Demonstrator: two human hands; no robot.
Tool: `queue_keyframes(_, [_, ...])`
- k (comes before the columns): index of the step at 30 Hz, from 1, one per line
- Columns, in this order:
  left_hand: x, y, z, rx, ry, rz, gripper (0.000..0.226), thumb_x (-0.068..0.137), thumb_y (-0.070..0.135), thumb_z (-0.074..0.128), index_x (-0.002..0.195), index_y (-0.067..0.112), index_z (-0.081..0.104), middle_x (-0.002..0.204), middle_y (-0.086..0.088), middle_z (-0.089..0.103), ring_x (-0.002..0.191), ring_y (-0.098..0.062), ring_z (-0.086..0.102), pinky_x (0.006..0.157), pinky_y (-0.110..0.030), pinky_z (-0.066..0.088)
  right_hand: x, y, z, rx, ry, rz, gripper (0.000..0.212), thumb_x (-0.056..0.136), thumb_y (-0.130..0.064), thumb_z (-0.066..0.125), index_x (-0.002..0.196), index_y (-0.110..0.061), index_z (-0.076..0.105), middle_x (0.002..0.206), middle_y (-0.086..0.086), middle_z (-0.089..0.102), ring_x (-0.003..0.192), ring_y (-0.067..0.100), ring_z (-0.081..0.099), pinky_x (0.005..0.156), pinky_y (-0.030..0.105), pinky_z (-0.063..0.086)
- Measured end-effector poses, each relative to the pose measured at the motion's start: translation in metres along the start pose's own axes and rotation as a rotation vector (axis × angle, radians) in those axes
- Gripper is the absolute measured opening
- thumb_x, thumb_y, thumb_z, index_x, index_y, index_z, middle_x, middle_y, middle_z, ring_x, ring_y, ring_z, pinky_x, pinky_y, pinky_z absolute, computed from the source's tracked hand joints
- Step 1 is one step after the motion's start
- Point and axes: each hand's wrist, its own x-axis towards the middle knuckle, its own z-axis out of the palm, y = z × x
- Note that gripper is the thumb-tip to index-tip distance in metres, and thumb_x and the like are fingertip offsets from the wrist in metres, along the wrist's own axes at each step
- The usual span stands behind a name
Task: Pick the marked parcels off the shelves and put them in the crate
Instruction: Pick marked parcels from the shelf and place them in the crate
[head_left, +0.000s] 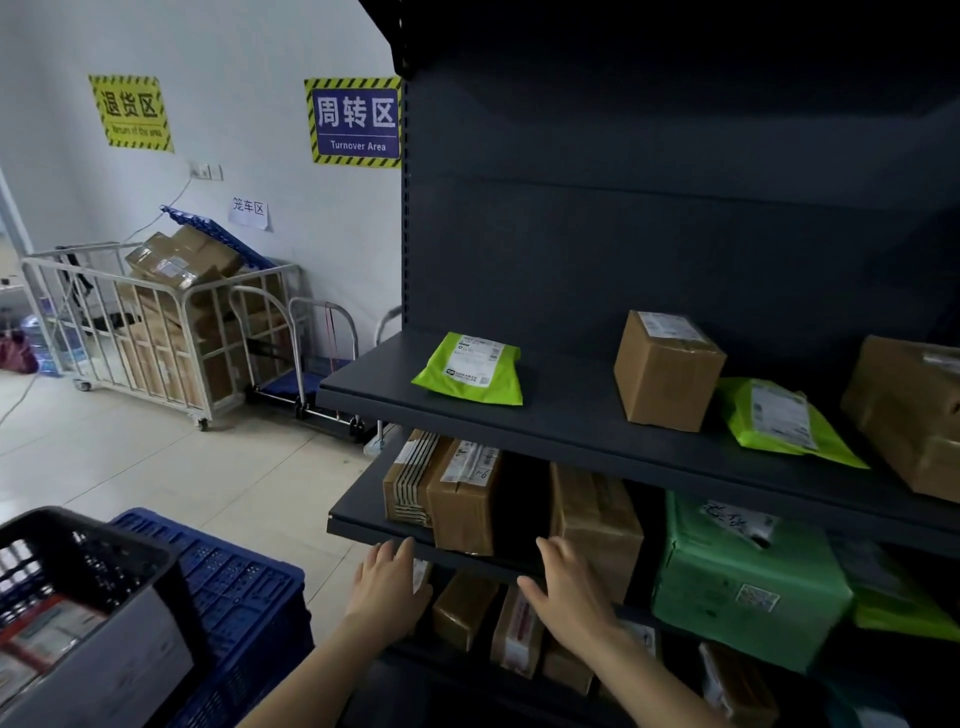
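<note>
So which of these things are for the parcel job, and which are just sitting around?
For the job: left hand, right hand, shelves, brown parcel, green mailer, cardboard box, blue crate. I cannot tell which parcels are marked.

Just lying about: cage trolley of boxes, hand cart, water bottle, Turnover Area sign.

Both bare forearms reach in from 6 o'clock. The left hand is flat, its fingers straight, together and pointing to 12 o'clock. The right hand, at its 3 o'clock, is flat too, with the thumb splayed toward 10 o'clock.
</note>
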Motion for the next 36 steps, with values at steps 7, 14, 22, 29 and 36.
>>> queue_keyframes(7, [0.038, -0.03, -0.008, -0.042, -0.015, 0.005, 0.072, 0.091, 0.041, 0.052, 0.149, 0.017, 0.018, 0.155, -0.004, 0.025, 0.145, -0.023, 0.018, 0.117, -0.037, 0.021, 0.032, -0.027, 0.019, 0.057, 0.011, 0.057, 0.062, 0.096, -0.042, 0.043, 0.147, -0.015, 0.022, 0.153, 0.002, 0.024, 0.14, 0.017, 0.025, 0.111, 0.028, 0.029])
queue_keyframes(14, [0.093, -0.076, -0.022, -0.126, -0.041, 0.049, 0.063, 0.089, 0.035, 0.052, 0.144, 0.017, 0.027, 0.15, -0.003, 0.033, 0.139, -0.023, 0.027, 0.111, -0.035, 0.028, 0.077, -0.072, 0.045, 0.051, 0.205, 0.227, 0.066, 0.094, -0.045, 0.044, 0.148, -0.017, 0.016, 0.156, 0.004, 0.015, 0.142, 0.018, 0.021, 0.11, 0.028, 0.033])
queue_keyframes(22, [0.154, -0.086, -0.015, -0.367, -0.114, 0.027, 0.063, 0.093, 0.037, 0.051, 0.145, 0.009, 0.027, 0.145, -0.011, 0.041, 0.135, -0.027, 0.037, 0.107, -0.036, 0.033, 0.117, -0.101, 0.06, -0.098, 0.334, 0.385, 0.075, 0.089, -0.057, 0.043, 0.148, -0.016, 0.018, 0.156, 0.009, 0.014, 0.142, 0.024, 0.017, 0.115, 0.034, 0.022])
queue_keyframes(29, [0.188, -0.082, -0.003, -0.622, -0.153, -0.069, 0.06, 0.093, 0.039, 0.052, 0.14, 0.006, 0.035, 0.138, -0.016, 0.048, 0.124, -0.028, 0.049, 0.095, -0.034, 0.041, 0.149, -0.112, 0.073, -0.199, 0.295, 0.547, 0.106, 0.069, -0.084, 0.036, 0.147, -0.014, 0.02, 0.155, 0.017, 0.013, 0.141, 0.033, 0.016, 0.11, 0.044, 0.023])
queue_keyframes(36, [0.21, -0.083, 0.008, -0.914, -0.328, -0.18, 0.054, 0.095, 0.037, 0.049, 0.139, 0.007, 0.039, 0.125, -0.013, 0.059, 0.115, -0.029, 0.057, 0.102, -0.044, 0.044, 0.16, -0.107, 0.079, -0.122, 0.299, 0.616, 0.103, 0.062, -0.079, 0.049, 0.14, -0.015, 0.026, 0.132, 0.012, 0.04, 0.115, 0.027, 0.043, 0.089, 0.032, 0.044])
